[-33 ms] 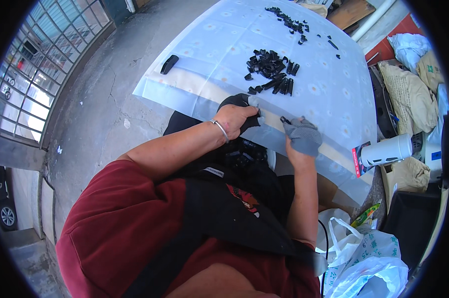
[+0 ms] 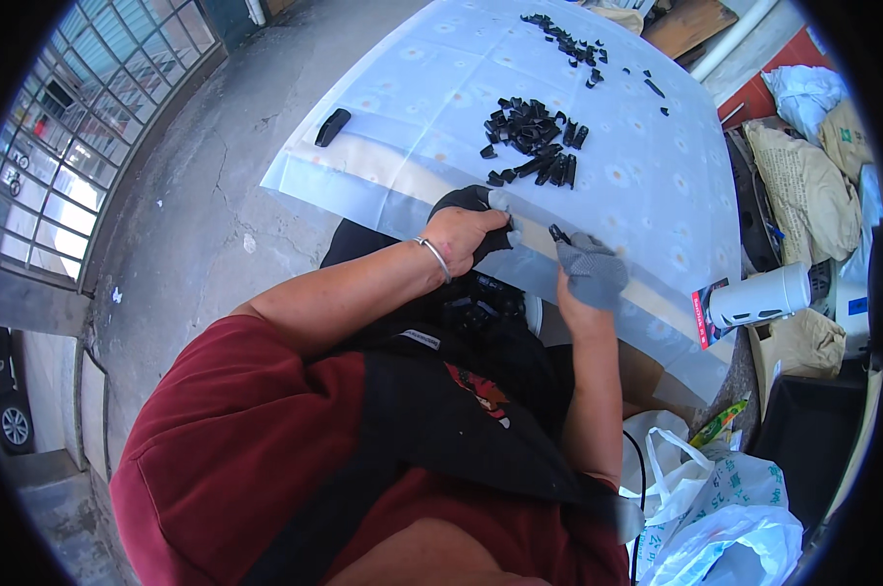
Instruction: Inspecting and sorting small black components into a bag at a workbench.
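Observation:
At the near edge of the table, my left hand wears a black glove with pale grey fingertips. Its fingers are curled closed, and whatever they pinch cannot be made out. A short way to its right, my right hand, in a grey glove, is closed on a small black plastic piece whose end sticks out toward the left hand. Beyond both hands lies a heap of small black plastic pieces. A second, looser scatter of black pieces is at the far edge.
A daisy-patterned cover drapes over the table. One larger black part lies at the left. A white cylinder stands at the right edge, near sacks. Plastic bags and a black tray are at the lower right.
My right hand has shifted slightly left with the black plastic piece in it. My left hand has stayed almost where it was.

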`<state>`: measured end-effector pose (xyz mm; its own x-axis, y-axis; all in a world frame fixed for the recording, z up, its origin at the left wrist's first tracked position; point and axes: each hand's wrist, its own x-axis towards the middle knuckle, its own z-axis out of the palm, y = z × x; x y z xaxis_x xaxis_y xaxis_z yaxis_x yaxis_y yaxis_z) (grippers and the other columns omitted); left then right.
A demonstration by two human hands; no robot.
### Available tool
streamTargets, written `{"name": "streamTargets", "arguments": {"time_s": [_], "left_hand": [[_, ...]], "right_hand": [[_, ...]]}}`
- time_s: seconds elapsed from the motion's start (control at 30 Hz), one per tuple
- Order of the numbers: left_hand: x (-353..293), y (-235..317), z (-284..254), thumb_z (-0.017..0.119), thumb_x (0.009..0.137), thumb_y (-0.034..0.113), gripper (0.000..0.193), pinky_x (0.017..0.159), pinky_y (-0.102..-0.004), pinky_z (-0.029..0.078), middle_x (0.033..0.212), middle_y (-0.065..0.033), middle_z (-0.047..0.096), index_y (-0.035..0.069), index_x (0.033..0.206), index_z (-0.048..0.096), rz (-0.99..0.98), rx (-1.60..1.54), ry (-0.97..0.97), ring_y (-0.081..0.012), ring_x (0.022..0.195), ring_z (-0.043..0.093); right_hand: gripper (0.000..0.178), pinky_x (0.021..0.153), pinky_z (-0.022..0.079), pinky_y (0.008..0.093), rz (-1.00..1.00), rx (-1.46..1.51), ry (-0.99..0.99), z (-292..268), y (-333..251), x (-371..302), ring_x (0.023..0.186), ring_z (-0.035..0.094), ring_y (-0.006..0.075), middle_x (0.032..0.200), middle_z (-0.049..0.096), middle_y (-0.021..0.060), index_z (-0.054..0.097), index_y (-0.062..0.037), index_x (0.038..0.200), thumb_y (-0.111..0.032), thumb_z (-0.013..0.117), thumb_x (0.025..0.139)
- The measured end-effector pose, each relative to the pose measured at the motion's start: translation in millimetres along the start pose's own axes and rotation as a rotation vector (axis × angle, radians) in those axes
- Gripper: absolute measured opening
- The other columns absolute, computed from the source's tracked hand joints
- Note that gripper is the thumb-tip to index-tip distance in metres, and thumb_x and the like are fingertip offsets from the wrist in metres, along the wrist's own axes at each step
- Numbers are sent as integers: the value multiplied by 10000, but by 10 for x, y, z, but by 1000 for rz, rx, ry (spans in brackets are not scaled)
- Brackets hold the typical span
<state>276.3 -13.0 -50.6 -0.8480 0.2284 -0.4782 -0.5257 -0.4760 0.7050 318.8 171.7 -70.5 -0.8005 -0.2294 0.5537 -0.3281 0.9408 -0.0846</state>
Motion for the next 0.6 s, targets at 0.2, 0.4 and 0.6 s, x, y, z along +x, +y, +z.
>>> {"name": "streamTargets", "arguments": {"time_s": [0.2,0.4,0.6], "left_hand": [[-25,-131,23,635,751,80,203,760,-300,450,902,-114,608,-46,903,589,-63,20,24,-190,831,577],[-134,-142,-84,690,716,209,348,781,-274,394,929,-118,578,-83,873,587,-54,24,-133,-160,922,504],[0,-162,-233,690,726,145,294,820,-269,392,977,-67,587,-32,938,590,-83,217,-136,-142,962,504]], "right_hand": [[124,622,452,381,22,11,-104,-218,-684,145,728,572,286,820,587,85,609,-103,817,-177,593,719],[116,594,435,384,-62,59,31,-177,-620,92,670,559,272,771,575,75,601,-104,805,-152,603,699],[96,598,434,387,-70,208,101,-146,-650,138,684,560,264,778,576,70,600,-98,800,-136,592,712]]}}
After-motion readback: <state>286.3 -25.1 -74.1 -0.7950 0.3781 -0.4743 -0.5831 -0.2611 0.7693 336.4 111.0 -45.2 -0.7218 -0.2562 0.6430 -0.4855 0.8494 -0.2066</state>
